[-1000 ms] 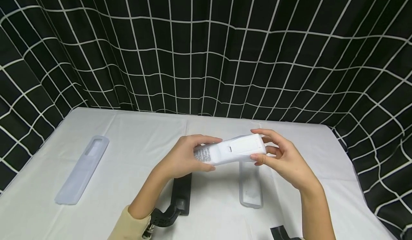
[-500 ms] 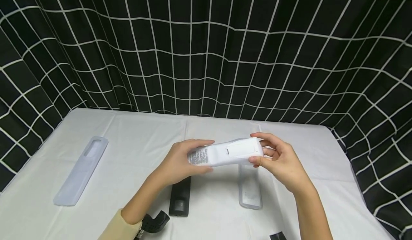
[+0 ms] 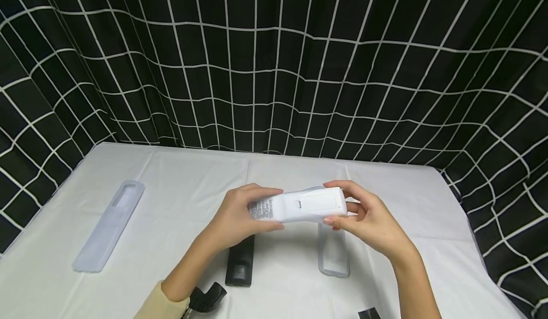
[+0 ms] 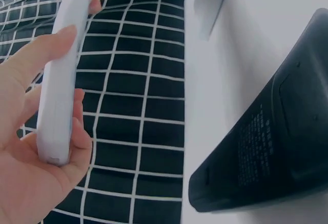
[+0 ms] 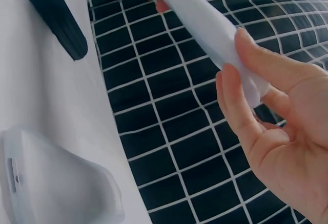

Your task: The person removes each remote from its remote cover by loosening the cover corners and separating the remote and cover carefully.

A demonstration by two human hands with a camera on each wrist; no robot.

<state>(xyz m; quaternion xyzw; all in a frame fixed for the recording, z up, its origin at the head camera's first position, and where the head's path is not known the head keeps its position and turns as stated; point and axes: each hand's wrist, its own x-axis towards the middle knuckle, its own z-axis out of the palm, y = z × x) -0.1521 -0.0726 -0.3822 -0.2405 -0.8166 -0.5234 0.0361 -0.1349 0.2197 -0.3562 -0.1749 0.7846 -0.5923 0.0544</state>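
Observation:
A white remote control [image 3: 308,204] is held up over the table, its back with the battery cover and a printed label facing me. Bluish translucent edges of a sleeve show along its sides. My left hand [image 3: 235,217] grips the label end between thumb and fingers. At the opposite end, my right hand [image 3: 368,214] pinches the remote, thumb on the near side and fingers on the far side. In the left wrist view the remote [image 4: 61,85] sits in the curled left fingers. The right wrist view shows the right thumb and fingers around the other end.
Partly under the left hand, a black remote control [image 3: 239,264] lies on the white tablecloth [image 3: 171,262]. A whitish translucent-edged remote or sleeve [image 3: 334,255] lies below the right hand. A translucent remote sleeve [image 3: 104,233] with a cutout rests at far left. Behind hangs a black-and-white grid curtain [image 3: 265,62].
Both hands have shifted slightly left and a little toward me with the remote, which has turned nearer to level. The black remote is less covered by the left arm.

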